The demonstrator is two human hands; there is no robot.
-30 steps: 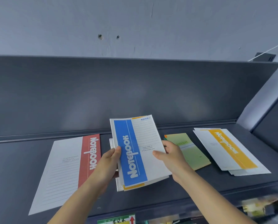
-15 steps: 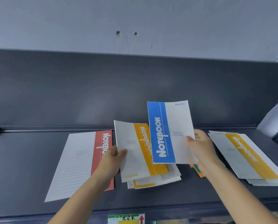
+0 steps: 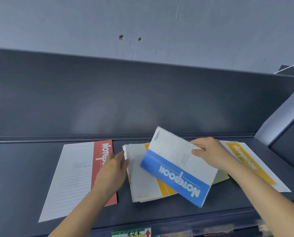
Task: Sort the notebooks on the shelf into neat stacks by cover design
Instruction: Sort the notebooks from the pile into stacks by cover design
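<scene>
A person's right hand (image 3: 209,153) pinches the blue-banded notebook (image 3: 177,168) by its white open edge, thumb on the cover and the other fingers out of sight behind it. The book is held tilted above the middle of the dark shelf (image 3: 23,168). Its long axis runs from about 10 o'clock to 4 o'clock. The blue spine band is on the side away from the grip, toward 7 o'clock from the hand, so the book's weight hangs below and left of the pinch. It overlaps the loose yellow-banded pile (image 3: 142,177) and hides most of a green notebook (image 3: 221,177) at its 3 o'clock. The left hand (image 3: 113,170) lies at 9 o'clock from that pile. Its fingers appear straight and pressed against the pile's left edge, though blur makes this uncertain, and it rests partly over the red-banded notebook (image 3: 74,177). A tidier yellow-banded stack (image 3: 248,165) lies at 3 o'clock, beyond the right wrist. No blue stack is visible, so the right hand, already holding the book, would probably turn it square to the shelf edge before setting it down on its own.
</scene>
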